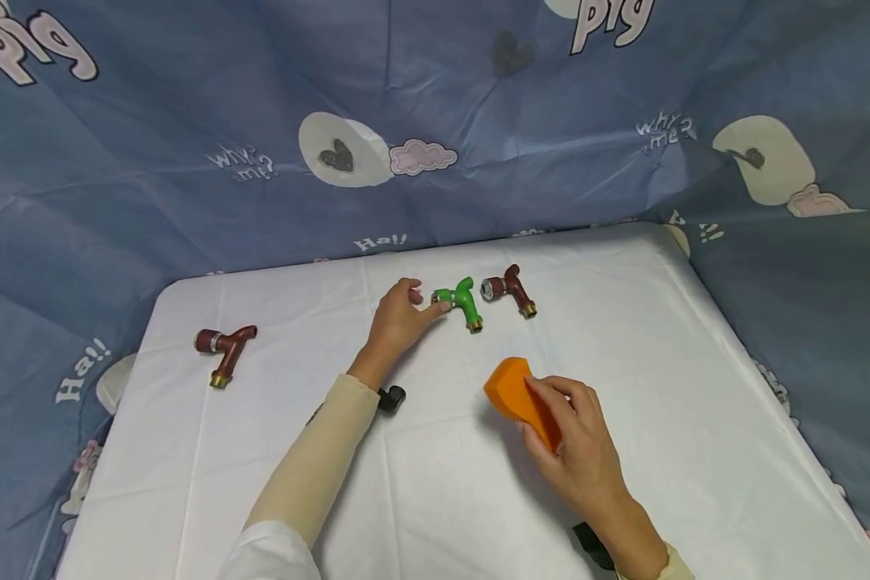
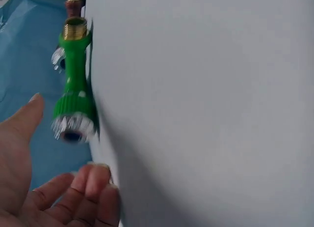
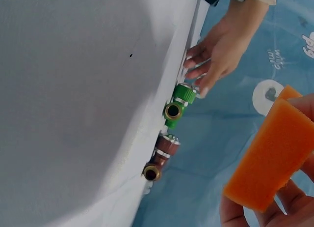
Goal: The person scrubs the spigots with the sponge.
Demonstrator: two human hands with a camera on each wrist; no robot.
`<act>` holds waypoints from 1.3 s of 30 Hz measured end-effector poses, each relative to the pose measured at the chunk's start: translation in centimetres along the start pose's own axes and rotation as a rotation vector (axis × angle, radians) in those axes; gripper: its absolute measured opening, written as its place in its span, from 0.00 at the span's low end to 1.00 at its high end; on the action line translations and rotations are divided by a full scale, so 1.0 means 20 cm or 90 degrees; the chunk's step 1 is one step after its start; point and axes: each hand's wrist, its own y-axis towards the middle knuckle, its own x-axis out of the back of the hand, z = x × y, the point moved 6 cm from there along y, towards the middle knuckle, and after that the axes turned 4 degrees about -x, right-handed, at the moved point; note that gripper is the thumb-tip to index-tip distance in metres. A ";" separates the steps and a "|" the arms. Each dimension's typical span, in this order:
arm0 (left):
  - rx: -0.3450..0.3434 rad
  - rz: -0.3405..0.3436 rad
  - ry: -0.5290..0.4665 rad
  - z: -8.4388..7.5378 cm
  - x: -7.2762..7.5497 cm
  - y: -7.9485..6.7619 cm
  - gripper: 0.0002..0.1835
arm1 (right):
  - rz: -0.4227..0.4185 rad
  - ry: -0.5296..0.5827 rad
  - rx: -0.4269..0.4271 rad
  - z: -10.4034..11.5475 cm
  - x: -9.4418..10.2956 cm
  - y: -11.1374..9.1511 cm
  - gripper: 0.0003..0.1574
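In the head view a green tap (image 1: 467, 303) with a brass threaded end lies toward the back of the white table. My left hand (image 1: 400, 321) reaches beside its knob end, thumb and fingers spread. The left wrist view shows a gap between those fingers and the green tap (image 2: 74, 79). My right hand (image 1: 586, 451) pinches an orange sponge (image 1: 511, 391) between thumb and fingers, held up over the table. Bent in the grip, the sponge (image 3: 272, 158) looks like a thick block in the right wrist view.
A brown tap (image 1: 511, 292) lies just right of the green one. Another brown tap (image 1: 226, 348) is off at the left of the table (image 1: 275, 451). Behind the table hangs a blue printed cloth (image 1: 478, 185).
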 end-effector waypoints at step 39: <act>0.288 -0.164 0.219 0.87 1.06 -0.52 0.50 | -0.012 -0.008 0.001 -0.05 0.02 0.00 0.32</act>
